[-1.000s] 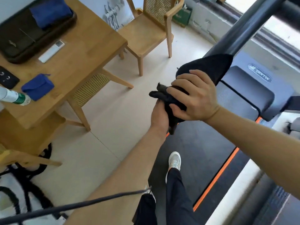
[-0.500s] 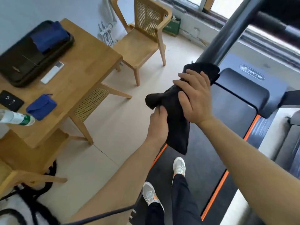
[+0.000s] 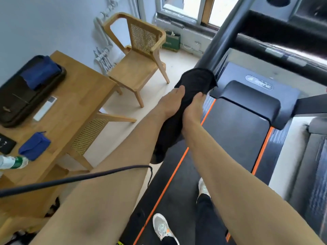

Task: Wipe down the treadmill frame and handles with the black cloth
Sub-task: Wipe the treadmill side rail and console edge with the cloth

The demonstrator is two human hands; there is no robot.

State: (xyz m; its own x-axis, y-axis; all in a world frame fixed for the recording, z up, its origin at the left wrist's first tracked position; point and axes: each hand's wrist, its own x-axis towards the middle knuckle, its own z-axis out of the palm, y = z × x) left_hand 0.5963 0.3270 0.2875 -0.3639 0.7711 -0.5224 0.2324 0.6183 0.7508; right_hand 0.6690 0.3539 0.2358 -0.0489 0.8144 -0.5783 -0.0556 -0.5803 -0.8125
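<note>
The black cloth (image 3: 192,85) is wrapped around the lower part of the treadmill's left upright post (image 3: 217,43), close to the base. My left hand (image 3: 170,103) grips the cloth from the left and my right hand (image 3: 193,106) grips it from the right, both closed around the post. A loose tail of the cloth hangs down between my forearms. The treadmill belt (image 3: 233,135) with orange side stripes lies below, and my feet stand on it. The fingers of both hands are hidden behind the cloth.
A wooden chair (image 3: 139,61) stands on the floor left of the post. A wooden table (image 3: 70,103) at the left holds a black tray, a white remote, a blue pouch (image 3: 34,145) and a bottle. A dark cable (image 3: 70,181) crosses my left forearm.
Both hands slid the cloth down the left upright towards the treadmill base. The right hand went from lying on top of the cloth to gripping its side. My view tilted further forward.
</note>
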